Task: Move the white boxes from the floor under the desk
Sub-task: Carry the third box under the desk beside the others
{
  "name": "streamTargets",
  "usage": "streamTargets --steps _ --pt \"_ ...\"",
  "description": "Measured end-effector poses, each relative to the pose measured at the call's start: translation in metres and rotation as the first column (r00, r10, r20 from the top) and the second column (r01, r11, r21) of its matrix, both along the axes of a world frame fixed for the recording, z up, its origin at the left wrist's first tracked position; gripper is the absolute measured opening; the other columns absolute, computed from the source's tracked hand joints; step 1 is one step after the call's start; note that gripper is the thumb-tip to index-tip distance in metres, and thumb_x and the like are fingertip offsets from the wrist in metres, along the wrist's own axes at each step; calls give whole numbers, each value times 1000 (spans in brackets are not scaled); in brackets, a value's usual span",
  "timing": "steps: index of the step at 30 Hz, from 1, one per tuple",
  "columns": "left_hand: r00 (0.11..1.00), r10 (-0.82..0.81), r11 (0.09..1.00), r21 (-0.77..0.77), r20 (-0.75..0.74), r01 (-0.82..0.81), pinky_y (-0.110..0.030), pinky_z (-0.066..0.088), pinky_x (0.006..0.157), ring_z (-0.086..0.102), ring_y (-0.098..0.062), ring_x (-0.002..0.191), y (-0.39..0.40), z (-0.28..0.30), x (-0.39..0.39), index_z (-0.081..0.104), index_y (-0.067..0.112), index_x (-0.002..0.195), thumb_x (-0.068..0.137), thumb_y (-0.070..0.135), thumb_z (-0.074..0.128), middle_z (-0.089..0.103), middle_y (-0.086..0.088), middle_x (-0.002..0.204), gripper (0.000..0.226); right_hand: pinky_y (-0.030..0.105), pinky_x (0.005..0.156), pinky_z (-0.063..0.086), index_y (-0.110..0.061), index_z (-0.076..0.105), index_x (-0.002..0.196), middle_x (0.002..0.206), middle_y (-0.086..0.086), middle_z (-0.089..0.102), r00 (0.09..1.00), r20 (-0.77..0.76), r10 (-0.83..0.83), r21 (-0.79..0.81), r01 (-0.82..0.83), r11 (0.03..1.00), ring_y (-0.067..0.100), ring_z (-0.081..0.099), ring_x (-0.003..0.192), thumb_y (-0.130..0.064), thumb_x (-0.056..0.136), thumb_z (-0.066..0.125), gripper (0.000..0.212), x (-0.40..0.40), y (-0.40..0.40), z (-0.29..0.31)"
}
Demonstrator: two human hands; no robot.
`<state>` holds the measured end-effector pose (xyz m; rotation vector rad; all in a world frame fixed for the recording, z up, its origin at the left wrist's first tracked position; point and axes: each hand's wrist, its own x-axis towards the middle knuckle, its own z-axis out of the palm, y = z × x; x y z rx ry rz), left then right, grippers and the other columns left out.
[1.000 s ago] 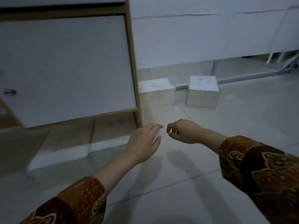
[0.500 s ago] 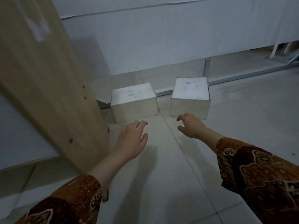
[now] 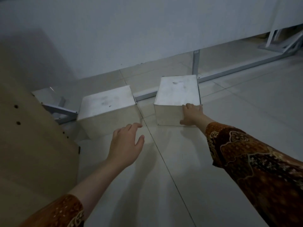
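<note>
Pale tiled floor (image 3: 180,161) runs under a white panel on a grey metal frame (image 3: 195,63). Two white boxes sit there, both closed: the left box (image 3: 106,105) and the right box (image 3: 177,90). My right hand (image 3: 191,116) grips the right box's near corner. My left hand (image 3: 125,145) hovers with its fingers loose and spread, just short of the left box. A wooden panel (image 3: 32,145) crowds the left.

A light wooden panel (image 3: 32,136) with small drilled holes is filling the floor's left edge, leaning at a tilt. A grey metal frame rail (image 3: 246,67) is running along the pale tiled floor (image 3: 164,177) toward its far right corner, below a white wall panel (image 3: 131,30).
</note>
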<state>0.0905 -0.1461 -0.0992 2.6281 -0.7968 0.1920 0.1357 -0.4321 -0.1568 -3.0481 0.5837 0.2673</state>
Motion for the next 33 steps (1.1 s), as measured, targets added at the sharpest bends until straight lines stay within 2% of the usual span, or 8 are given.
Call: streamTargets --steps 4,12,15,18,22,25,30,33 --pt "996 35 998 -40 -86 -39 -36 34 103 59 -21 108 -1 -14 -5 54 20 123 91 29 50 65 -2 117 32 52 112 20 -6 38 134 138 16 37 998 66 11 -96 -5 995 36 32 130 -17 86 48 50 8 -1 5" --pt "917 114 944 -245 -382 -220 -37 48 89 61 -19 97 -25 -51 -23 57 17 117 91 27 51 65 -2 103 28 36 75 36 -4 50 108 112 19 52 930 352 105 147 -165 975 33 48 100 8 82 40 30 -30 41 -10" --pt "763 136 805 -379 -631 -456 -29 50 73 61 -19 83 -44 -48 -26 58 13 116 91 32 52 61 2 88 32 31 70 33 -1 53 107 109 20 55 937 320 142 211 -216 953 33 52 98 7 83 42 27 -51 75 -1" --pt "585 106 677 -372 -804 -635 -43 52 92 63 -29 99 -58 -49 -22 57 13 118 86 42 56 63 -8 108 44 30 71 38 0 58 106 107 20 61 948 253 192 328 -271 905 34 57 99 2 84 45 26 -73 113 10" --pt "481 123 577 -332 -868 -746 -48 54 90 64 -33 99 -47 -66 -11 56 7 118 66 30 64 66 -15 112 57 19 51 34 2 67 95 86 11 65 939 191 285 561 -343 753 22 54 74 -3 85 50 20 -106 148 25" --pt "552 164 650 -332 -818 -684 -51 51 93 62 -34 107 -22 -87 -8 53 16 125 63 21 58 63 -14 123 62 17 64 44 -9 71 103 98 12 73 945 221 240 666 -326 671 16 59 80 -10 85 56 24 -120 142 33" --pt "658 172 681 -394 -733 -617 -33 43 93 57 -29 113 3 -81 -29 57 13 126 92 6 39 60 -11 128 39 38 103 36 -14 51 131 140 13 47 925 377 -46 377 -108 920 31 45 126 -22 90 53 42 -127 81 22" --pt "677 246 672 -381 -694 -635 -29 39 85 56 -29 112 18 -83 -39 59 13 123 94 7 36 61 -12 127 37 40 107 32 -11 30 143 149 15 34 935 276 -223 400 99 911 34 36 133 -23 92 45 55 -141 54 9"
